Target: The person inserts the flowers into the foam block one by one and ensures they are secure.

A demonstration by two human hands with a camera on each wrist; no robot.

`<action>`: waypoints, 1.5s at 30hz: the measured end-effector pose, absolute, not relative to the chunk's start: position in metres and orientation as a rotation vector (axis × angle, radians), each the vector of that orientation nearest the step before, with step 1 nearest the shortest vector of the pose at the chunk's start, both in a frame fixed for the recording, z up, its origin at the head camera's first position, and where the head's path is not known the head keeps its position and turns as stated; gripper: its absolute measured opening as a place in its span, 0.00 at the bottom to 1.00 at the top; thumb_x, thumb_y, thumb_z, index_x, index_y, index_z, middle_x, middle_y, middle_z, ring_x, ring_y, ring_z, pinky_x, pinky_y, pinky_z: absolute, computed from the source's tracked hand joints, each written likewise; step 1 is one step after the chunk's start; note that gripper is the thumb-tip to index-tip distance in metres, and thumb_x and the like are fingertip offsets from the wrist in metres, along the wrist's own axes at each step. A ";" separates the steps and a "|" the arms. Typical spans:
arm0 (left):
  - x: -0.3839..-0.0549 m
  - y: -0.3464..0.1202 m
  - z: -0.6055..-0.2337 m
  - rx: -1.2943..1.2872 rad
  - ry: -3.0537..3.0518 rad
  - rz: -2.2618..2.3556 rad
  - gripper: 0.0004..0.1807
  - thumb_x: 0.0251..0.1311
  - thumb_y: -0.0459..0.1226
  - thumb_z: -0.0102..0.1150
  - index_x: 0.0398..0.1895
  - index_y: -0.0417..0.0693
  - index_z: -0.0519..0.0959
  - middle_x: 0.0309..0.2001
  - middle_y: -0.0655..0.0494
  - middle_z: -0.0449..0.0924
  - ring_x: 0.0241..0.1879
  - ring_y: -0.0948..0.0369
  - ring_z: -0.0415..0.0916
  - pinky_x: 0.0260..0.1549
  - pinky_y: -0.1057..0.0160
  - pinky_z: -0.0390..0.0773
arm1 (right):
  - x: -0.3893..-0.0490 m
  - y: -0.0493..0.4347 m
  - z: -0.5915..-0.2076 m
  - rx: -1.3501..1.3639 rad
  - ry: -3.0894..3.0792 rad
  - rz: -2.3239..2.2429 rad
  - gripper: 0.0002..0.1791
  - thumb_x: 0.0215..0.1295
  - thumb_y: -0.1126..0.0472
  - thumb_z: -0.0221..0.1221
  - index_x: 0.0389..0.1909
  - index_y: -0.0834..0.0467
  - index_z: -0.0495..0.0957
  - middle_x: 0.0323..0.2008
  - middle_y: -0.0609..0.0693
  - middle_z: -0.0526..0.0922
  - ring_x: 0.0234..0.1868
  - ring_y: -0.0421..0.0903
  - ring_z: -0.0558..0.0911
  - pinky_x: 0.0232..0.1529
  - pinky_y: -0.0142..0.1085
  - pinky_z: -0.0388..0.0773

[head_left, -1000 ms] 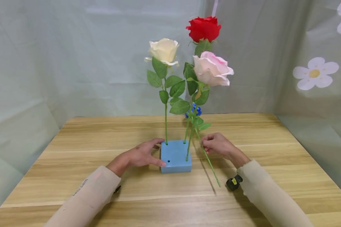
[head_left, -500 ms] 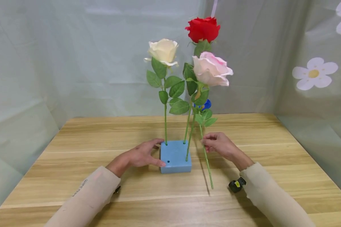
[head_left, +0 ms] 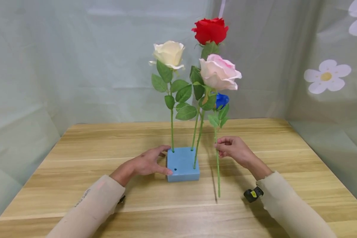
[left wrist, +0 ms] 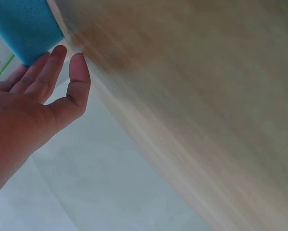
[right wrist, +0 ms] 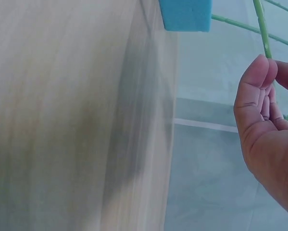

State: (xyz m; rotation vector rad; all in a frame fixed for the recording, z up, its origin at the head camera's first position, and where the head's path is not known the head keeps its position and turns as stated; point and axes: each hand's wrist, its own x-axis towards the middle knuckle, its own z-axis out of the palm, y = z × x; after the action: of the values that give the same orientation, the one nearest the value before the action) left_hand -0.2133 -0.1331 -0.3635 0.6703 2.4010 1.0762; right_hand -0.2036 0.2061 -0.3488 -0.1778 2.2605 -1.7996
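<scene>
A light-blue block (head_left: 182, 162) stands on the table with small holes in its top. A cream rose (head_left: 169, 54), a red rose (head_left: 210, 31) and a pale pink rose (head_left: 219, 72) stand upright in three of them; the front-left hole shows no stem. My left hand (head_left: 148, 161) lies against the block's left side, fingers spread toward the back corner and thumb at the front corner. Right of the block, my right hand (head_left: 233, 150) pinches the green stem of a blue rose (head_left: 221, 100) between thumb and fingers. The blue rose hangs nearly upright, partly behind the pink one.
The wooden table (head_left: 92, 145) spreads around the block on all sides. Grey-green curtains (head_left: 107, 66) hang behind and beside it, with printed white flowers on the right. A black wrist device (head_left: 253, 194) sits at the right sleeve.
My right hand has shifted slightly right and turned the blue rose from a slant to nearly upright, its bloom rising to the right. The left hand and block look unmoved.
</scene>
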 end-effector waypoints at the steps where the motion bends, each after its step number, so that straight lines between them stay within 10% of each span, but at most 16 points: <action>1: -0.213 -0.133 -0.364 0.671 2.400 1.077 0.53 0.52 0.47 0.77 0.76 0.38 0.57 0.70 0.43 0.64 0.67 0.43 0.64 0.63 0.44 0.67 | -0.203 0.206 -0.348 -0.185 2.263 -1.801 0.14 0.70 0.65 0.59 0.47 0.73 0.72 0.29 0.51 0.79 0.28 0.41 0.79 0.40 0.39 0.84; 19: -0.213 -0.135 -0.363 0.674 2.375 1.105 0.54 0.52 0.45 0.77 0.76 0.37 0.55 0.72 0.42 0.61 0.67 0.42 0.63 0.63 0.43 0.67 | -0.193 0.212 -0.334 -0.231 2.349 -1.830 0.12 0.71 0.63 0.59 0.44 0.69 0.73 0.35 0.52 0.81 0.35 0.44 0.82 0.45 0.47 0.83; 45: -0.214 -0.133 -0.364 0.670 2.359 1.117 0.53 0.52 0.44 0.77 0.76 0.38 0.55 0.72 0.42 0.61 0.66 0.42 0.65 0.61 0.44 0.70 | -0.172 0.231 -0.291 -0.309 2.713 -1.724 0.14 0.70 0.60 0.62 0.42 0.69 0.74 0.33 0.49 0.83 0.35 0.44 0.85 0.43 0.30 0.81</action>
State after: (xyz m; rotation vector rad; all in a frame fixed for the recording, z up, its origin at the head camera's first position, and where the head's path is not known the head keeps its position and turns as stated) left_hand -0.2137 -0.1331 -0.3636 0.6695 2.3593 1.1168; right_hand -0.1717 0.2312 -0.2914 -0.3087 2.7131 -1.7239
